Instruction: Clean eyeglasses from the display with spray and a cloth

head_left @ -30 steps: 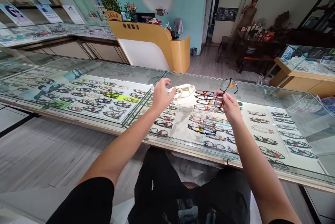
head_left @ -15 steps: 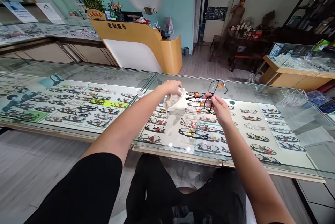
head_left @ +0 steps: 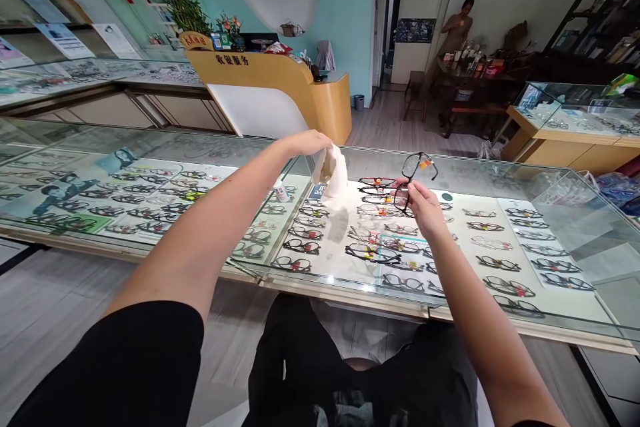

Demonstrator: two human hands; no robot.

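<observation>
My left hand [head_left: 314, 142] pinches the top of a whitish cloth [head_left: 334, 177], which hangs down over the glass counter top [head_left: 345, 290]. In my right hand [head_left: 423, 204] is a pair of dark-framed glasses [head_left: 411, 177], held by one side with the lenses turned upright and an orange tag on it. A dark pair of glasses [head_left: 373, 254] lies on the counter in front of me, nearer than my right hand. A small white bottle [head_left: 281, 192] stands to the left of the cloth. Rows of glasses show under the glass.
Beyond the counter is a yellow and white desk [head_left: 270, 94] with a plant. A person [head_left: 456, 30] stands at a dark table [head_left: 473, 74] at the back right. Another glass case [head_left: 575, 120] is on the right. My legs are below the counter edge.
My left hand has lifted the cloth, which was bunched low and now hangs open. The white bottle shows more fully. My right hand still holds the glasses in much the same place.
</observation>
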